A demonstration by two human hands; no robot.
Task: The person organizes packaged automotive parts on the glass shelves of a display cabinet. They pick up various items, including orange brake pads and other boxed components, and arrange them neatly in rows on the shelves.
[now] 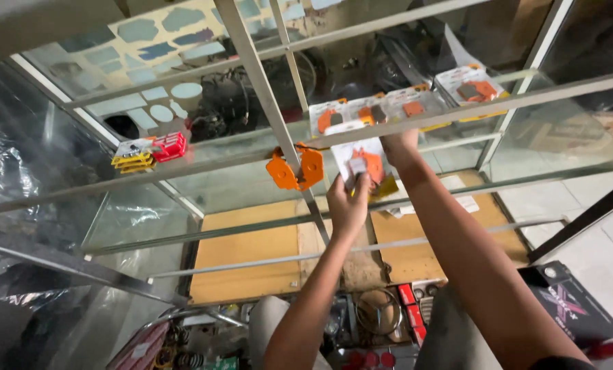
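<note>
Our left hand [347, 205] pinches a carded pack [361, 164] at its 6 o'clock edge, inside the glass case. Right hand [399, 145] reaches past at 1 o'clock, grip unclear. Pack looks light, stiff; hold by card edges.

Both forearms were left bare up to the left hand [347, 205] and right hand [399, 147]; no rings or watch were seen.
</note>
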